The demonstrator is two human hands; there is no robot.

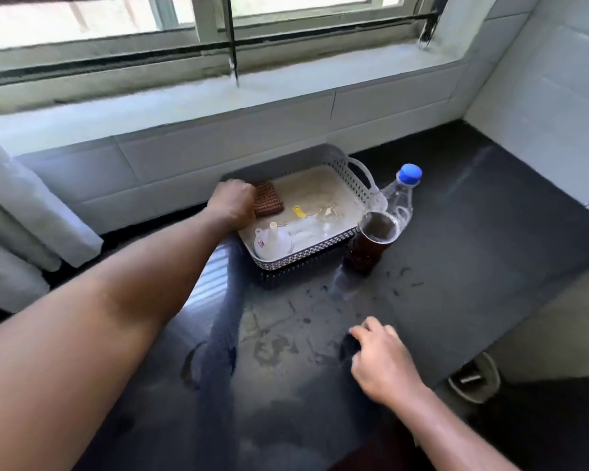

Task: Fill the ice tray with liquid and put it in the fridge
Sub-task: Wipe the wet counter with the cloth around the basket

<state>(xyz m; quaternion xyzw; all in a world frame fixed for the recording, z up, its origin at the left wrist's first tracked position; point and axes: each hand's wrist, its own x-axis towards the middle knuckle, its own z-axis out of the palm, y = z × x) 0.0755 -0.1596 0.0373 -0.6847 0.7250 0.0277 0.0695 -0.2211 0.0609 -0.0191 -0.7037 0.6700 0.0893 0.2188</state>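
A brown grid-patterned ice tray (269,198) lies at the back left of a white perforated basket (306,254) on the dark counter. My left hand (232,205) reaches into the basket, its fingers curled over the tray's left end, which it hides. A glass of dark brown liquid (371,248) stands just outside the basket's right front corner. Behind the glass stands a clear plastic bottle with a blue cap (402,198). My right hand (381,362) rests on the counter near the front, fingers loosely bent and holding nothing.
A white funnel (272,241) and some small clear items lie in the basket's front part. The dark counter (473,266) has wet smears in the middle. A tiled wall and a window sill run behind, a tiled wall stands to the right, and a white cloth hangs at the left.
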